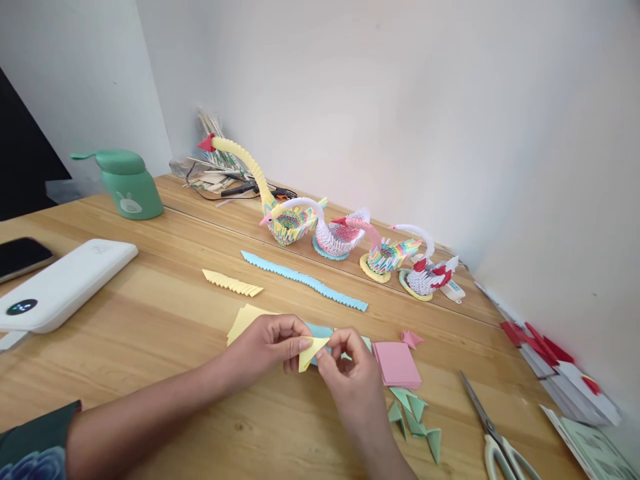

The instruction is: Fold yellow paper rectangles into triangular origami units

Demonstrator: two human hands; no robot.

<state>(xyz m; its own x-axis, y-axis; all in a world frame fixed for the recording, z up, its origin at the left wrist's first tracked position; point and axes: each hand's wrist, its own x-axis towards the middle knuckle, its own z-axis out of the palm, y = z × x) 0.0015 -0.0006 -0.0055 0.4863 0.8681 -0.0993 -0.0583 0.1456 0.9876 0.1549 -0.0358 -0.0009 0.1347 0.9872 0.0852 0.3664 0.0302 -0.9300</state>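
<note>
A small folded yellow paper (312, 353) is held between my two hands above the wooden table. My left hand (285, 341) pinches its left side between thumb and fingers. At its right corner, the fingertips of my right hand (350, 363) close on the paper. Behind my left hand lies a stack of yellow paper (246, 320), partly covered by it. Blue paper (320, 330) shows just behind the held piece. Right of my right hand are a pink paper stack (397, 365) and several green folded pieces (415, 417).
Several paper swans (337, 233) stand along the back. A blue folded strip (305, 280) and a yellow strip (233, 283) lie in front of them. Scissors (493, 430) lie at right; a white power bank (70, 283), phone (23, 257) and green bottle (131, 187) at left.
</note>
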